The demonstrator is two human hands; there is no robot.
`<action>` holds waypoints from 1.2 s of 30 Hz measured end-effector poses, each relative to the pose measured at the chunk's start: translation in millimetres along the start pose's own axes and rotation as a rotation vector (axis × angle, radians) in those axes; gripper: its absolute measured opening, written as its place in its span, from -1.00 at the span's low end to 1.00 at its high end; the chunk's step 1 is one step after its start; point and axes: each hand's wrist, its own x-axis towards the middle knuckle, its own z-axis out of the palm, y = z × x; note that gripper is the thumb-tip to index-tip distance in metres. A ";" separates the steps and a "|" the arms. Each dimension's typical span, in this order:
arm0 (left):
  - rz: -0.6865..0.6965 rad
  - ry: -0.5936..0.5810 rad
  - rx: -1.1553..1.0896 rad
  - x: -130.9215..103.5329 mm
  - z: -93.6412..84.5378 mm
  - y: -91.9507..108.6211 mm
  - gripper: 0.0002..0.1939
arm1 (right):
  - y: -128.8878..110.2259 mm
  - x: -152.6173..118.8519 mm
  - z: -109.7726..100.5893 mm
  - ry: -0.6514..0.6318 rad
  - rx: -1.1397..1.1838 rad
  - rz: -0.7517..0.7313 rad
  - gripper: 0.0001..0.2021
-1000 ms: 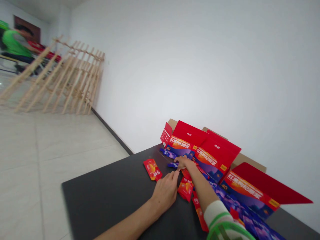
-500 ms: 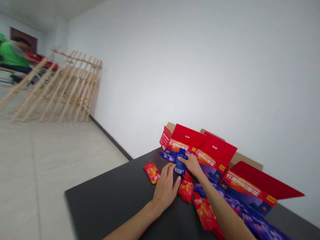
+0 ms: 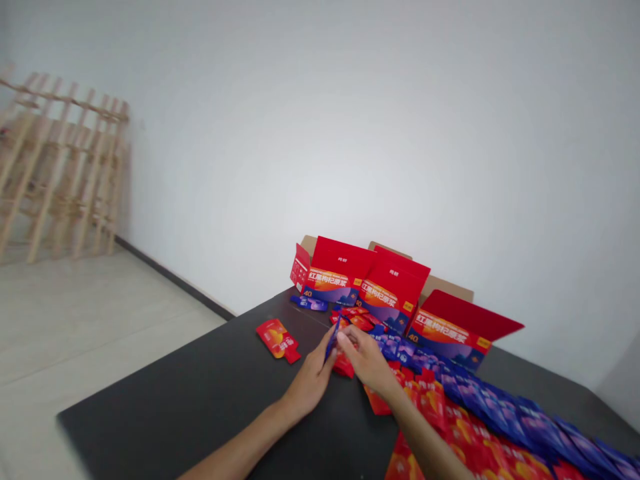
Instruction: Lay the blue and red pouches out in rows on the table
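Note:
A blue drink pouch (image 3: 331,340) is held up above the dark table, turned nearly edge-on to me. My left hand (image 3: 311,377) grips it between thumb and fingers from the near left side. The fingertips of my right hand (image 3: 367,360) are closed at its right side, partly hiding what they pinch. Under and behind the hands lie red pouches (image 3: 344,365). To the left, a couple of overlapping red pouches (image 3: 277,339) rest flat on the table. One blue pouch (image 3: 310,304) lies in front of the leftmost carton.
Three open red printed cartons (image 3: 330,277) stand along the white wall. A long row of overlapping blue pouches (image 3: 500,407) and a spread of red pouches (image 3: 465,433) cover the right side of the black table (image 3: 200,393). A wooden pole rack (image 3: 70,167) leans at far left.
My view has swung right. The blue pouch has turned from facing me to edge-on, and my left hand has taken hold of it. The co-worker at far left has left the view.

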 end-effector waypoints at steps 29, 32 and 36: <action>-0.227 0.052 -0.178 -2.5 8.2 11.0 -0.61 | 7.1 -36.0 17.2 0.125 0.442 0.143 -0.64; -0.194 0.079 -0.134 -2.4 5.9 12.7 -0.61 | 2.0 -36.1 15.2 0.048 0.530 0.142 -0.68; -0.135 0.117 -0.061 -3.1 4.2 13.6 -0.60 | 4.0 -38.5 14.2 -0.012 0.607 0.204 -0.68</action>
